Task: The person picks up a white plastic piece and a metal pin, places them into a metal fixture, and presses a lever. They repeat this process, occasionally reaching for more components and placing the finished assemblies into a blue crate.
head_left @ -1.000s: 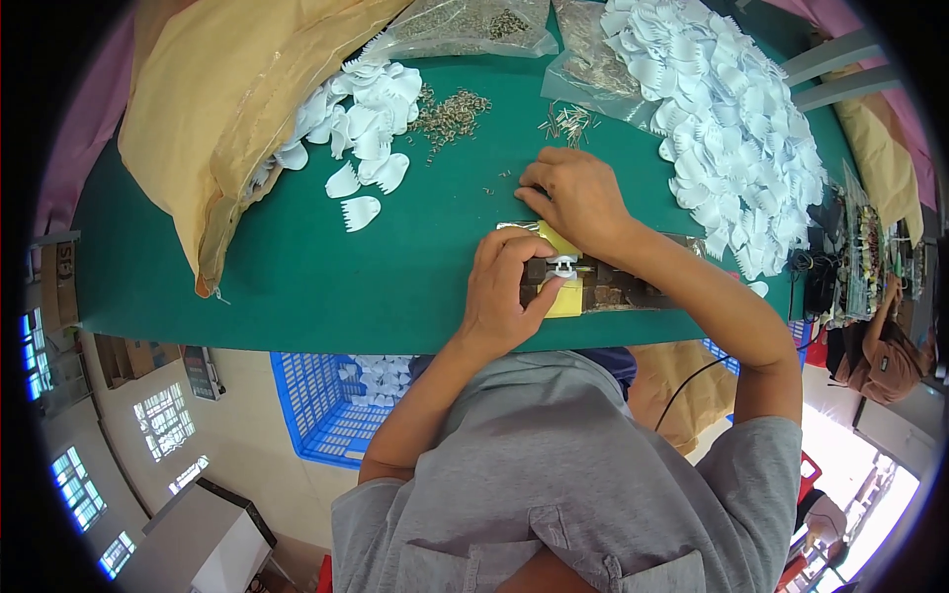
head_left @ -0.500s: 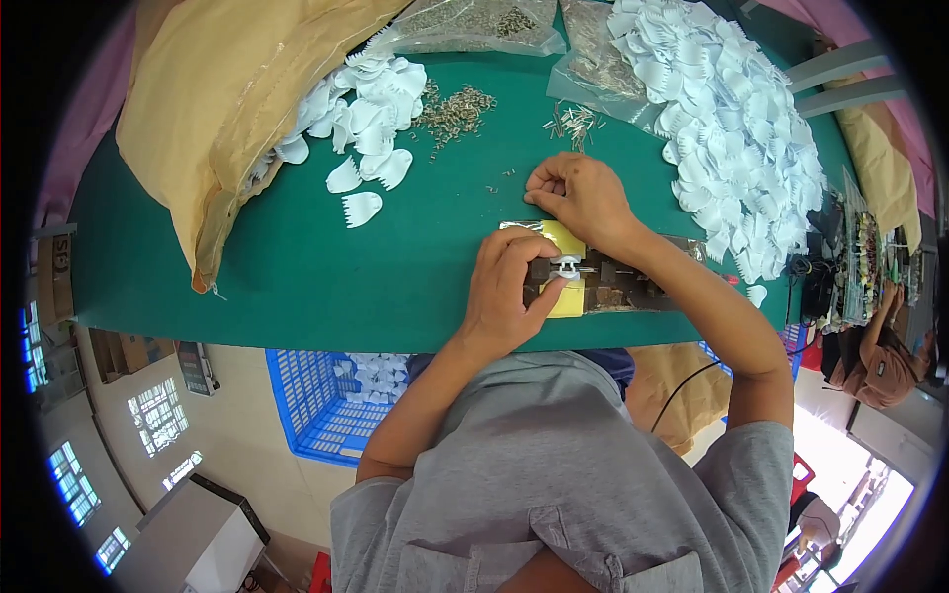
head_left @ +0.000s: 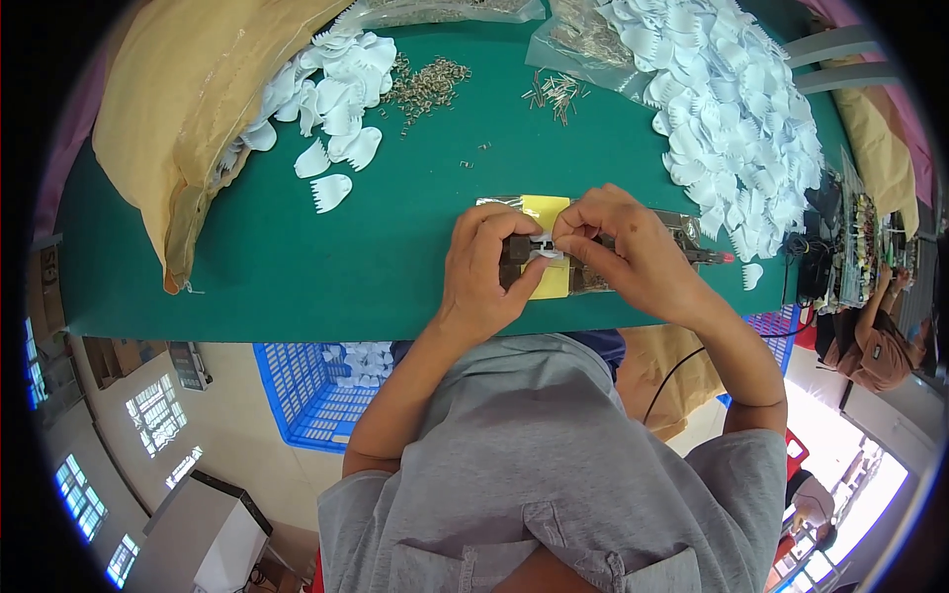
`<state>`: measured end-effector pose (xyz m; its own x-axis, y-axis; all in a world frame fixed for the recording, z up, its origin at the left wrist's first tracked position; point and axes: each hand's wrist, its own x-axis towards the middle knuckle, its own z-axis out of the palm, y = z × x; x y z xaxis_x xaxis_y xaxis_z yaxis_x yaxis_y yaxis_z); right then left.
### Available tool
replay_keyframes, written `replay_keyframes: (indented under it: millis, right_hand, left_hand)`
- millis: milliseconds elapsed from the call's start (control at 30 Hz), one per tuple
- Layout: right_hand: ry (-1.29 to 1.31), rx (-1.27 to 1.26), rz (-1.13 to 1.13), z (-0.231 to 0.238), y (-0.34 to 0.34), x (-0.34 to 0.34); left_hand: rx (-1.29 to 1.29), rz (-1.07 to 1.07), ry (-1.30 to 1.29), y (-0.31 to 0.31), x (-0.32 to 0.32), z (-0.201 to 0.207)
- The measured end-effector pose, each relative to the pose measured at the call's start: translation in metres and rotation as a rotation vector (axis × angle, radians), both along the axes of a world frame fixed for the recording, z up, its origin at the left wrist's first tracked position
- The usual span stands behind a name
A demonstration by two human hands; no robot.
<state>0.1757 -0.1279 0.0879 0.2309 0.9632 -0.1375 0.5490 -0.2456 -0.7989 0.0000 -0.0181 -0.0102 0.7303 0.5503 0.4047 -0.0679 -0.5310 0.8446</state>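
Note:
My left hand (head_left: 474, 277) pinches a small white plastic part (head_left: 547, 249) between thumb and fingers. The part sits in a dark brown fixture (head_left: 516, 250), which has yellow material (head_left: 549, 285) around its middle. From the right, my right hand (head_left: 641, 252) meets the part with thumb and forefinger pressed together. Whatever lies between those fingertips is too small or hidden to make out. Beyond the hands are a scatter of thin metal pins (head_left: 557, 94) and a heap of small bent metal pieces (head_left: 427, 91).
A large heap of white toothed plastic pieces (head_left: 727, 119) covers the right side of the green table (head_left: 247, 287). More white pieces (head_left: 341, 89) spill from a tan sack (head_left: 178, 128) at left. A blue basket (head_left: 282, 395) stands below the front edge. Another person (head_left: 875, 341) is at far right.
My right hand has come down from beyond the fixture to the white part. My left hand still pinches the part. The whole view has shifted slightly.

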Motion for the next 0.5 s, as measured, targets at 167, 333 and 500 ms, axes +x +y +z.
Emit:
replay_keyframes:
  millis: [167, 333, 500]
  right_hand:
    - [-0.084, 0.036, 0.025, -0.0041, 0.0007, -0.0042]
    - [-0.100, 0.046, 0.012, -0.0063, 0.0004, -0.0059]
    - [-0.151, 0.084, 0.006, -0.0094, -0.0003, -0.0072]
  left_hand:
    - [0.013, 0.000, 0.008, -0.0001, -0.0007, -0.0008]
    - [0.016, 0.001, -0.007, 0.0000, -0.0008, -0.0015]
    - [0.012, -0.004, 0.002, 0.0001, -0.0014, -0.0043]
